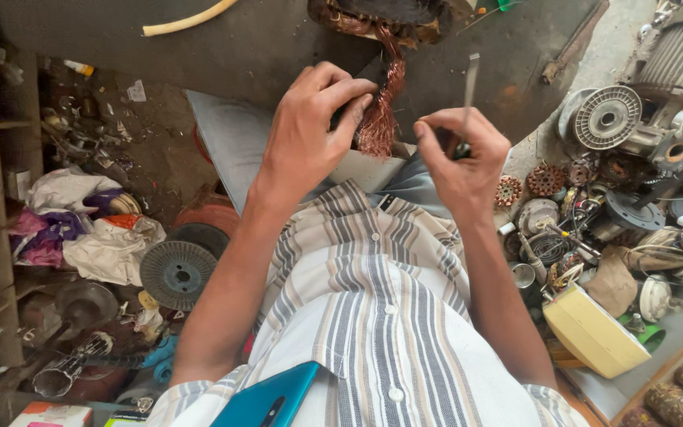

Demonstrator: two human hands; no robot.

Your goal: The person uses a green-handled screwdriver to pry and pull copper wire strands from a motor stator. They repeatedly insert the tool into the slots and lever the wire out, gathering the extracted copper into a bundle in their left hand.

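copper strands, a reddish bundle of wire (379,119), hang lengthwise from a dark motor winding (381,20) on the grey worktop (262,39), just beside the left hand (310,134), whose grip pinches their upper part. the right hand (460,158), just right, closes on a thin metal tool (469,87) pointing up. a teal flat case (266,399) sits in the shirt pocket; a pale yellow box (590,332) lies lower right.

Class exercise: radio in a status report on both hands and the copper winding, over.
Left hand grip pinching copper wire bundle. Right hand grip shut on thin metal tool. Bundle hangs from the dark winding. Nothing between hands.
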